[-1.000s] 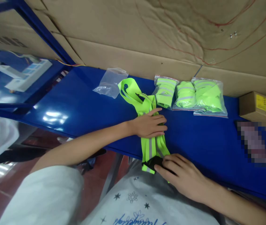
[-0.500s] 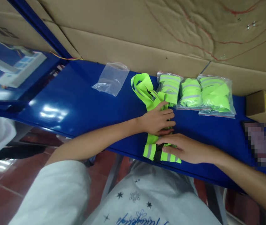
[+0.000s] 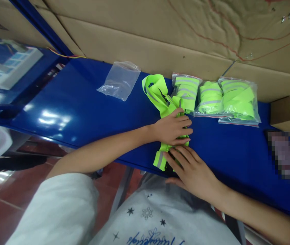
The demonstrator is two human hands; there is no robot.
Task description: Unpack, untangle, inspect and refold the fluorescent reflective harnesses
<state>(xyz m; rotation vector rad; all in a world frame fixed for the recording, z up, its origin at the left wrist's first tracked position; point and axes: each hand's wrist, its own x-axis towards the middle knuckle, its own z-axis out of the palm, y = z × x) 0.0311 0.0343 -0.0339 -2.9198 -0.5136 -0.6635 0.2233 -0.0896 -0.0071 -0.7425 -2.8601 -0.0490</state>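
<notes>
Fluorescent yellow-green fabric strap with a grey reflective stripe (image 3: 165,110), lying on the glossy blue metal-like surface (image 3: 224,146) and reaching towards its front edge, as I view it remotely through the head camera. Its far part forms an open loop; its near end shows a short folded piece. The left hand (image 3: 171,129) lies palm down across the strap's middle, fingers slightly parted; I cannot tell whether they grip beneath. The right hand (image 3: 196,173) is spread over the near end, thumb held apart from the fingers, and largely covers a black part (image 3: 169,168) there. Beyond both hands I note three clear plastic bags (image 3: 211,98) in a row, each holding a bundle of similar striped material; the leftmost adjoins the loose strap, though I cannot tell whether they touch. One flat clear plastic sleeve (image 3: 121,81) rests left of the loop, apart from it. At right I see a brown cardboard box with a yellow label (image 3: 281,112) and, nearer, a dark flat object (image 3: 285,154), its face obscured by coarse squares. Brown cardboard panelling (image 3: 124,37) lines the back.
</notes>
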